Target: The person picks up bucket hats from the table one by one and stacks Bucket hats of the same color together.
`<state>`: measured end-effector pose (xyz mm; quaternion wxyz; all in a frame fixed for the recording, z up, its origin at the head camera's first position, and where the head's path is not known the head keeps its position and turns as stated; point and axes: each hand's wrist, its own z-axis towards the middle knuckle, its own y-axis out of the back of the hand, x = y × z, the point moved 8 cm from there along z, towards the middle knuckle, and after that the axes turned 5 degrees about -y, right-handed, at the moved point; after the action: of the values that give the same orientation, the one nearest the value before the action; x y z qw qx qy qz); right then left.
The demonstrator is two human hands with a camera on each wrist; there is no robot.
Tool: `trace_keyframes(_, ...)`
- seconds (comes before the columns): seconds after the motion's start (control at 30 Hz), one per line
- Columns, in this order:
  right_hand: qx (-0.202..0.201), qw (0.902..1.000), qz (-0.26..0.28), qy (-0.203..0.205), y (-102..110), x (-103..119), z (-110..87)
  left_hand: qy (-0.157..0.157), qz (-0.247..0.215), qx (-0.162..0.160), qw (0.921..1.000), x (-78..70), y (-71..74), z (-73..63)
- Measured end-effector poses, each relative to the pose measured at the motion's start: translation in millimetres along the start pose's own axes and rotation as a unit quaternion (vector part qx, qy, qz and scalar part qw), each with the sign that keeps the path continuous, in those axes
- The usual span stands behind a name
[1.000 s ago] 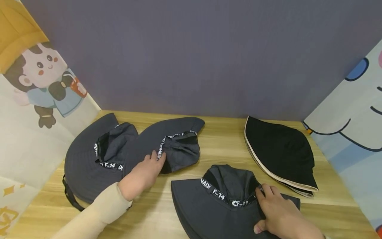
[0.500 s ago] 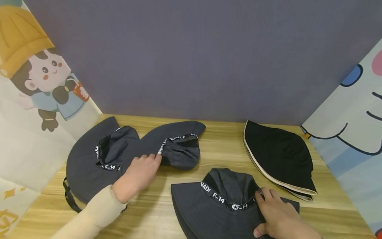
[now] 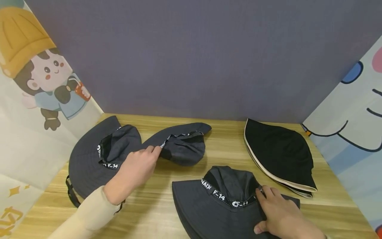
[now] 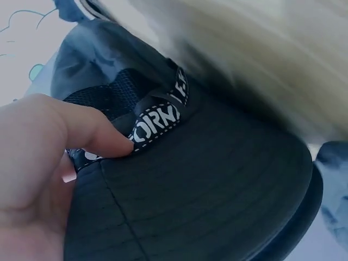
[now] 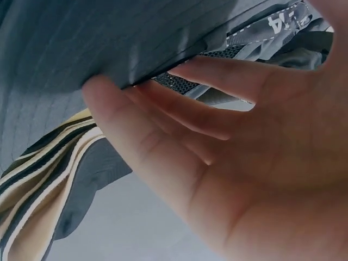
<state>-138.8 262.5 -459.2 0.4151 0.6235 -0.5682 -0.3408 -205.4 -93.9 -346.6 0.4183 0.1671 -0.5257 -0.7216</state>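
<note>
Four-fingered grip aside, my left hand (image 3: 134,169) pinches a dark grey bucket hat (image 3: 183,151) at its lettered inner band, tilting the near side up. In the left wrist view, the thumb presses beside the band's white letters on that hat's brim (image 4: 206,179). My right hand (image 3: 280,212) holds a second dark grey bucket hat (image 3: 209,205) near the front. Its thumb lies on the brim (image 5: 43,70), while the other fingertips tuck behind the band edge and are hidden. Both hats show their insides.
A third dark grey hat (image 3: 89,166) with a black strap (image 3: 71,194) lies at the left, against the middle one. A folded black hat with cream trim (image 3: 277,152) lies at the right. A grey panel (image 3: 191,59) stands behind the wooden table (image 3: 149,209).
My left fingers have closed on the middle hat's band and lifted its near side, moving it slightly off the left hat. My right hand stays in place on the front hat.
</note>
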Motion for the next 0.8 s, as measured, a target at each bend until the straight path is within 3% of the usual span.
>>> trace_keyframes(0.2, -0.025, 0.9996, 0.005, 0.012, 14, 0, -2.6, -0.015, -0.023, -0.048, 0.9985, -0.7, 20.8, 5.2)
trace_keyframes(0.5, -0.141, 0.9890, 0.035, 0.031, 63, 4, 1.6, -0.034, -0.063, -0.097, 0.9927, -6.3, 42.5, 10.5)
trace_keyframes(0.63, -0.222, 0.9722, 0.059, 0.043, 90, 7, 7.0, -0.038, -0.081, -0.106, 0.9904, -7.9, 51.3, 12.2)
trace_keyframes(0.8, -0.330, 0.9367, 0.083, 0.082, 115, 12, 11.2, -0.051, -0.103, -0.116, 0.9866, -9.9, 60.3, 14.2)
